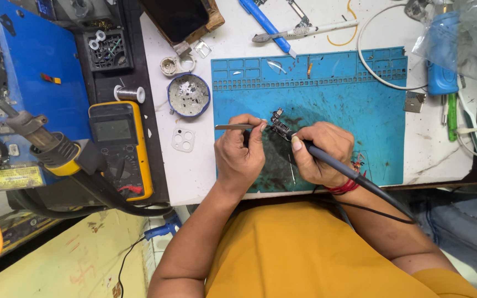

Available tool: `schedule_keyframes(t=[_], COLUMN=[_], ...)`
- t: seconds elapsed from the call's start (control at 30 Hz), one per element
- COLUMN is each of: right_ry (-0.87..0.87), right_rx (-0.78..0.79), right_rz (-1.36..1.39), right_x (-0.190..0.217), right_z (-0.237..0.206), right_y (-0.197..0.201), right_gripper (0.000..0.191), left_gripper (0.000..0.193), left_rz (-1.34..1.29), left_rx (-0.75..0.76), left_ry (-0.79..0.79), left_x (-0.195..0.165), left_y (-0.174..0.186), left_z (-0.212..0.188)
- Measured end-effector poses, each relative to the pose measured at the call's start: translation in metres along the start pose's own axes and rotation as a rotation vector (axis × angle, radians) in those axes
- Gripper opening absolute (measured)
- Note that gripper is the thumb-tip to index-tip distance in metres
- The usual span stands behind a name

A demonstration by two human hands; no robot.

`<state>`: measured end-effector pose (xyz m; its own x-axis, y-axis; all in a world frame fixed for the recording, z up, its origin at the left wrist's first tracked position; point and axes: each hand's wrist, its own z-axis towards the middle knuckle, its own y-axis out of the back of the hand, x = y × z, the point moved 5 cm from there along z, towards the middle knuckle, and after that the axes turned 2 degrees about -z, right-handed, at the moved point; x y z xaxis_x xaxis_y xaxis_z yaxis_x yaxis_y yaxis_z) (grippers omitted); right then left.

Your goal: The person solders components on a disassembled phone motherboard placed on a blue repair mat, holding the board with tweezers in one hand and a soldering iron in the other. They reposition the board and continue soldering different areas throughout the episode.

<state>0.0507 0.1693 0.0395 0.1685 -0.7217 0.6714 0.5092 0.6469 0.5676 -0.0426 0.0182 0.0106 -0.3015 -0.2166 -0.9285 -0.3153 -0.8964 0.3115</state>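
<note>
Both hands work near the mat's (360, 110) front edge. Left hand (240, 152) pinches tweezers (233, 127), steadying a small board (278, 122); right hand (318, 152) grips an iron (349, 171) pen-style, tip on it.

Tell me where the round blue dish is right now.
The round blue dish sits on the white bench just left of the blue mat, above the left hand.

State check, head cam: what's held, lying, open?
left hand: holds tweezers
right hand: grips soldering iron, tip at small part
small part: lies on blue mat
round tin: open, scraps inside
multimeter: lying flat, screen blank
</note>
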Motion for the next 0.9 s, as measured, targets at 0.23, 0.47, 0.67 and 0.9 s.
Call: schedule_keyframes(t=[0.23, 0.47, 0.67, 0.9], right_ry=[-0.001, -0.006, -0.005, -0.006], right_rx=[-0.001, -0.002, 0.006, 0.009], right_rz=[-0.001, -0.014, -0.023, -0.007], right_x=[0.0009, 0.0007, -0.0010, -0.0006], right_z=[0.0016, 0.0002, -0.0003, -0.0003], right_y=[0.0010, 0.0005, 0.0003, 0.0004], right_gripper=[0.009, 0.008, 0.008, 0.009], left_gripper=[0.011, 0.011, 0.010, 0.010], left_rz=[0.010, 0.030, -0.009, 0.006], left_rx=[-0.012, -0.015, 0.001, -0.002], left_ry=[-0.038, -0.059, -0.016, -0.018], left_x=[-0.0033, -0.0045, -0.0028, -0.0019], left_y=[0.0002, 0.0021, 0.0008, 0.0006], left_z=[0.0002, 0.0003, 0.0009, 0.0000])
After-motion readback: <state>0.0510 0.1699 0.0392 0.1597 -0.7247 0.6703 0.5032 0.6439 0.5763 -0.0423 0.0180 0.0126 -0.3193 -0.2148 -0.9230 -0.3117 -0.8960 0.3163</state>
